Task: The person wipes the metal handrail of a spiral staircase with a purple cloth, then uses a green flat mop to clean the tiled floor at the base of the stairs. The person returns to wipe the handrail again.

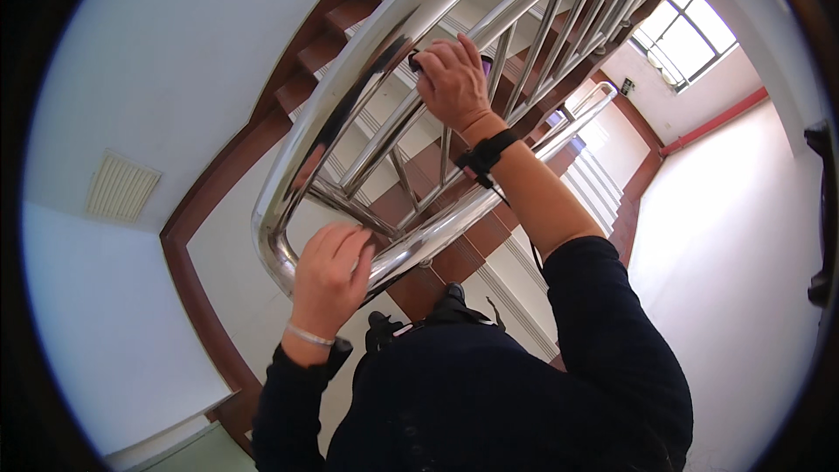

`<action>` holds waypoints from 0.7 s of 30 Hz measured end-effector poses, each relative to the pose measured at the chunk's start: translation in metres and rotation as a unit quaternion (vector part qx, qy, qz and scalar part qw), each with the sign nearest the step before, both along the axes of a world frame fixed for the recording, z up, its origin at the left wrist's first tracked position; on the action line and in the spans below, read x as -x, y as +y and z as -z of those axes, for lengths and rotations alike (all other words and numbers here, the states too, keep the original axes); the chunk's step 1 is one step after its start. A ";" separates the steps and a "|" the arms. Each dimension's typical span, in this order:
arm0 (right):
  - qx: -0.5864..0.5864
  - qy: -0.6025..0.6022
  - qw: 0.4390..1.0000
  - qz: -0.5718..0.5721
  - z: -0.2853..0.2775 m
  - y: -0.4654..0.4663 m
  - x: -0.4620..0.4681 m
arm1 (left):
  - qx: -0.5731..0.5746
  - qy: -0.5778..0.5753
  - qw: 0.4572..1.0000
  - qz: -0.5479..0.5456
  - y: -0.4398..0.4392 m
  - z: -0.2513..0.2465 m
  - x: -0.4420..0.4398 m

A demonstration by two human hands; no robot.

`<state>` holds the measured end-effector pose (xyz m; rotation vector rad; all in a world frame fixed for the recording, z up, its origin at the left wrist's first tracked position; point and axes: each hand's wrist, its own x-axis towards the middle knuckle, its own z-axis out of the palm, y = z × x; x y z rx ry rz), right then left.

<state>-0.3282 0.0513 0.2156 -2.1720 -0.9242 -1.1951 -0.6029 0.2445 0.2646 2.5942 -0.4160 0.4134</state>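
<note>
A polished metal stair handrail (419, 246) bends round in front of me, with metal balusters (541, 46) beneath its upper run. My left hand (331, 272), a pale bangle at its wrist, is beside the lower rail near the bend, fingers curled; whether it holds anything or touches the rail is hard to tell. Over the balustrade, my right hand (455, 82) is closed around a small dark object with a purple part (487, 64), mostly hidden by the fingers. A black strap with a small device (485, 156) and a cable is on the right wrist.
Stairs with brown risers (347, 10) rise behind the railing, and pale steps (518, 295) lie under my right arm. My shoes (453, 292) are at the stair edge. A vent grille (123, 185) is on the left wall; a window (688, 29) is at upper right.
</note>
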 end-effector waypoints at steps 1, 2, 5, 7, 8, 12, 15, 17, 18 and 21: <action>0.010 0.013 0.999 0.028 0.002 0.003 0.003 | 0.009 0.019 1.000 0.013 -0.010 0.000 -0.013; 0.063 0.036 0.997 -0.004 0.007 0.012 0.010 | 0.009 0.008 1.000 0.009 -0.019 0.003 -0.029; 0.138 0.010 0.979 -0.150 0.026 0.025 0.023 | -0.009 -0.030 0.999 -0.044 -0.041 0.031 -0.090; 0.134 0.024 0.977 -0.165 0.025 0.012 0.009 | -0.013 -0.081 0.991 -0.108 -0.048 0.055 -0.127; 0.133 0.012 0.983 -0.127 0.017 -0.002 -0.005 | 0.020 -0.065 0.992 -0.110 -0.049 0.066 -0.142; 0.030 -0.022 0.999 0.013 -0.028 -0.067 -0.062 | 0.116 0.059 0.983 -0.131 -0.044 0.089 -0.184; 0.023 0.007 0.997 0.070 -0.029 -0.056 -0.055 | 0.126 0.102 0.971 -0.177 -0.045 0.092 -0.200; 0.068 0.008 0.997 0.035 -0.011 -0.031 -0.033 | 0.101 0.119 0.962 -0.225 -0.050 0.091 -0.207; 0.087 0.020 0.996 -0.010 0.000 -0.021 -0.024 | 0.070 0.106 0.963 -0.238 -0.052 0.090 -0.209; 0.056 0.007 0.995 -0.085 0.015 -0.011 -0.016 | -0.005 0.107 0.957 -0.268 -0.056 0.088 -0.213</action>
